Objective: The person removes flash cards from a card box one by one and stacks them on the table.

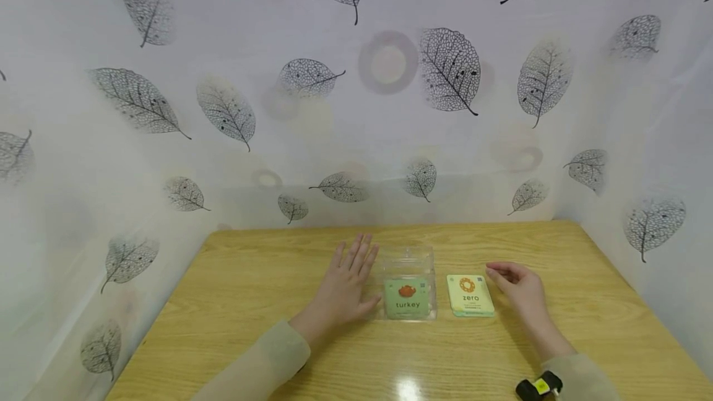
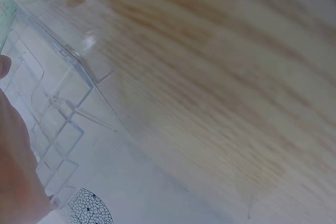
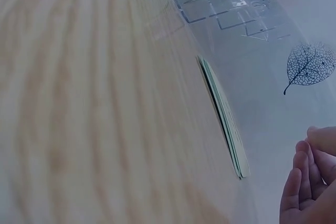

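Observation:
My left hand [image 1: 342, 286] lies with fingers spread on the table, its thumb close to the left side of a clear plastic card holder [image 1: 408, 254]. Inside the holder a green "turkey" card [image 1: 407, 313] faces up; the left wrist view catches the holder's stepped clear wall [image 2: 58, 103]. To its right, a small stack of cards with a yellow "zero" card [image 1: 471, 307] on top lies on the wood. Just right of that stack is my right hand [image 1: 523, 293], thumb against loosely bent fingers, with nothing visible between them. The right wrist view shows the stack edge-on [image 3: 224, 119].
A wooden table [image 1: 250, 302] carries everything. Behind and beside it hangs a white sheet [image 1: 356, 135] printed with leaf skeletons. A black strapped device [image 1: 539, 385] sits at the right wrist.

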